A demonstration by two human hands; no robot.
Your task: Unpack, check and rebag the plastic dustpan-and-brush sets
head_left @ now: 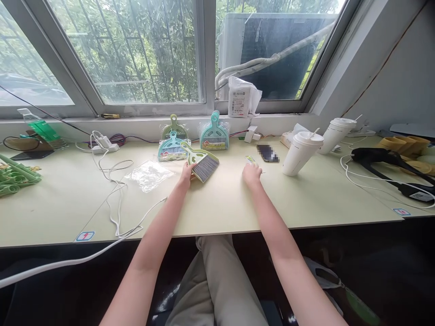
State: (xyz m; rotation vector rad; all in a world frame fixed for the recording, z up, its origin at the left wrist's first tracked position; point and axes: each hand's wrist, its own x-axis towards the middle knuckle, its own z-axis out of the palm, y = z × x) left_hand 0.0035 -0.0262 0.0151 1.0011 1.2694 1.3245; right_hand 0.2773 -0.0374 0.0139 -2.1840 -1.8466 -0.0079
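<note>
My left hand (187, 174) is closed round the lower edge of a small green dustpan-and-brush set (204, 166), its grey bristles facing up toward me. To the right, my right hand (252, 174) rests low over the table with curled fingers. A small printed card (250, 159) sticks out past its fingertips; the grip itself is partly hidden. Just behind the left hand lies a blue dustpan-and-brush set (172, 148) in clear wrapping. Farther back, a green wrapped set (174, 127) and a turquoise wrapped set (214, 133) lean by the window ledge. Flat clear plastic bag (148, 175) lies left of my left hand.
White cups with straws, one nearer (302, 154) and one farther (336, 135), stand at the right. A phone (268, 153) lies beyond my right hand. White cables (117, 199) cross the table's left side. A black strap-like device (384, 167) sits far right.
</note>
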